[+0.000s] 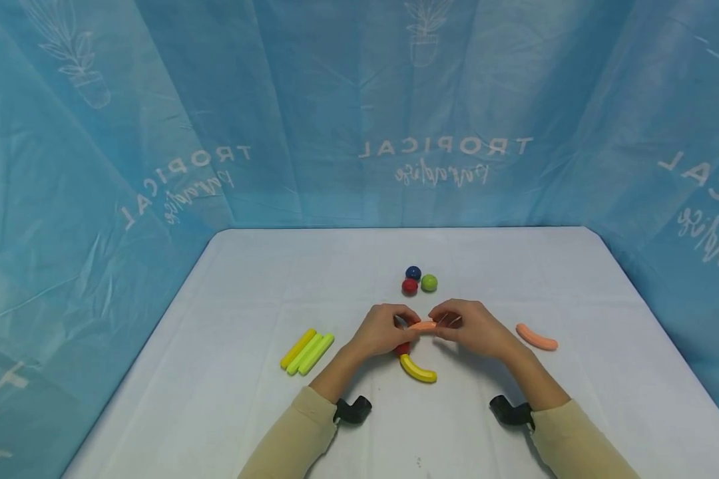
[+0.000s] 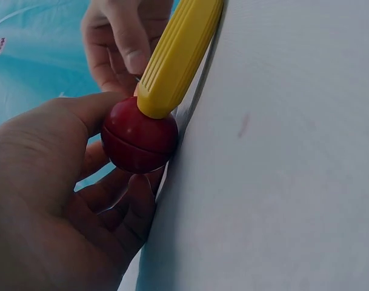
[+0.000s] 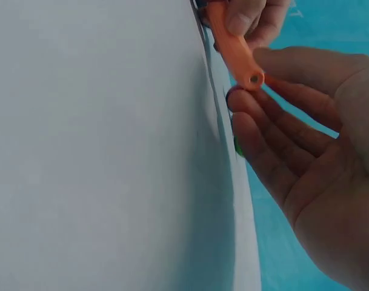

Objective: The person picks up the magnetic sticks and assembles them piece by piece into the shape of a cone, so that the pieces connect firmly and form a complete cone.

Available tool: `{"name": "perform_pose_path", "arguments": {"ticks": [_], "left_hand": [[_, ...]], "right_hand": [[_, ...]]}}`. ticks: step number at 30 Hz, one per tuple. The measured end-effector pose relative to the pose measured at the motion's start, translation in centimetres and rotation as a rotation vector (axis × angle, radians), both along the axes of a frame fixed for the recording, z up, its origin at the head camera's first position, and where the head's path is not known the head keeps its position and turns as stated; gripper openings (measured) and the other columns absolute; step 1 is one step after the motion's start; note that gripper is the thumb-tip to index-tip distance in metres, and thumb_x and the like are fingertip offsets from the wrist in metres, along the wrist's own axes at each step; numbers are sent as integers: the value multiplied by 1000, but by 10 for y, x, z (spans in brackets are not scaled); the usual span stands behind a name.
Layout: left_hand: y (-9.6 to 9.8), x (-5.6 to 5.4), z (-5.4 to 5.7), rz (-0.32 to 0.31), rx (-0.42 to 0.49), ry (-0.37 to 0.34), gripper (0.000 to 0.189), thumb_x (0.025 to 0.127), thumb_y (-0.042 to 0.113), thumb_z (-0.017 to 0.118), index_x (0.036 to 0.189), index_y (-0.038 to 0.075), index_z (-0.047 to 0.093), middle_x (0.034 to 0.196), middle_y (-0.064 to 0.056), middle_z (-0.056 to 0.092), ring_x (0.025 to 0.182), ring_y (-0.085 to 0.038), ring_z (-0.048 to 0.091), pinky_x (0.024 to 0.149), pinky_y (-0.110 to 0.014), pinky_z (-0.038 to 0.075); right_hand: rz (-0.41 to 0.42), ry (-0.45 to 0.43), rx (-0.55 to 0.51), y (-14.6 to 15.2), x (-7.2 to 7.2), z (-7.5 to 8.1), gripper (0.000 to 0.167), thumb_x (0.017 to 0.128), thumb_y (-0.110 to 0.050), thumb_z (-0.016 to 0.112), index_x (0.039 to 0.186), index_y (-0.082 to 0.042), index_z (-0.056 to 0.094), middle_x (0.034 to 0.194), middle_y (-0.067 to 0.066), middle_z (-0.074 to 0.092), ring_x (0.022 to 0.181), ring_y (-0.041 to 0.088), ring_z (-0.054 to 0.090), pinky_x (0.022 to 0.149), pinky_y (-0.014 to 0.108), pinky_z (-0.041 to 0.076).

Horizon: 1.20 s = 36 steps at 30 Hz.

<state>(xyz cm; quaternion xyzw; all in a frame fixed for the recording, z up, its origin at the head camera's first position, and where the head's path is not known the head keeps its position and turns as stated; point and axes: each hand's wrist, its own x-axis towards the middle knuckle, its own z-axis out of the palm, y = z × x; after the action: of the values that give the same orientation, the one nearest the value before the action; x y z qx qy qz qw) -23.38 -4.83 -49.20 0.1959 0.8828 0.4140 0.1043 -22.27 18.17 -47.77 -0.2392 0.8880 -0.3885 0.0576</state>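
Note:
A curved orange stick (image 1: 422, 326) spans the gap between both hands. My left hand (image 1: 385, 330) pinches its left part, and the left thumb shows on it in the right wrist view. At the stick's other end, my right hand (image 1: 475, 328) holds it between thumb and fingers; a small round recess (image 3: 254, 79) marks that end. Just below the left fingers lies a red ball (image 2: 140, 136), with a ridged, curved yellow stick (image 1: 419, 370) joined end-on to it. Whether the orange stick touches the red ball is hidden by the left hand.
Behind the hands sit a blue ball (image 1: 413, 273), another red ball (image 1: 410, 287) and a green ball (image 1: 429, 283). A second curved orange stick (image 1: 536, 337) lies to the right. Straight yellow-green sticks (image 1: 307, 352) lie at left on the white table (image 1: 263, 279).

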Motion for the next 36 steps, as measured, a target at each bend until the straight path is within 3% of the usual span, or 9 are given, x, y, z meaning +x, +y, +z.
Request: {"name": "perform_pose_path", "arguments": {"ticks": [5, 12, 21, 29, 36], "left_hand": [[1, 2, 1, 6, -9, -3, 17, 84, 32, 74, 99, 25, 71, 85, 11, 62, 73, -11, 56, 58, -26, 51], [2, 1, 4, 3, -30, 2, 19, 82, 29, 74, 99, 24, 67, 85, 9, 61, 73, -11, 56, 57, -26, 50], [0, 2, 4, -4, -30, -35, 19, 84, 30, 73, 101, 24, 68, 84, 7, 62, 72, -12, 56, 55, -27, 50], [-1, 3, 2, -1, -33, -32, 19, 85, 32, 73, 102, 24, 68, 83, 7, 61, 70, -12, 56, 54, -26, 50], [-5, 2, 3, -17, -33, -5, 20, 86, 33, 72, 102, 22, 68, 82, 7, 61, 70, -12, 55, 54, -26, 49]], "right_hand": [[-47, -30, -50, 9, -9, 2, 29, 88, -20, 72, 115, -11, 67, 105, 0, 66, 90, 12, 61, 81, 35, 52], [-127, -102, -147, 20, -26, 2, 31, 89, -21, 71, 117, -8, 66, 104, 5, 67, 85, 20, 63, 67, 35, 54], [-186, -186, -217, 25, -47, -13, 34, 89, -25, 71, 118, -10, 65, 105, 5, 66, 84, 25, 64, 70, 40, 53], [-220, -227, -244, 22, -70, -14, 36, 88, -24, 72, 120, -11, 64, 109, 7, 65, 91, 25, 63, 70, 37, 53], [-231, -226, -242, 16, -81, -17, 41, 85, -24, 75, 122, -10, 63, 113, 9, 63, 94, 25, 61, 69, 35, 54]]}}
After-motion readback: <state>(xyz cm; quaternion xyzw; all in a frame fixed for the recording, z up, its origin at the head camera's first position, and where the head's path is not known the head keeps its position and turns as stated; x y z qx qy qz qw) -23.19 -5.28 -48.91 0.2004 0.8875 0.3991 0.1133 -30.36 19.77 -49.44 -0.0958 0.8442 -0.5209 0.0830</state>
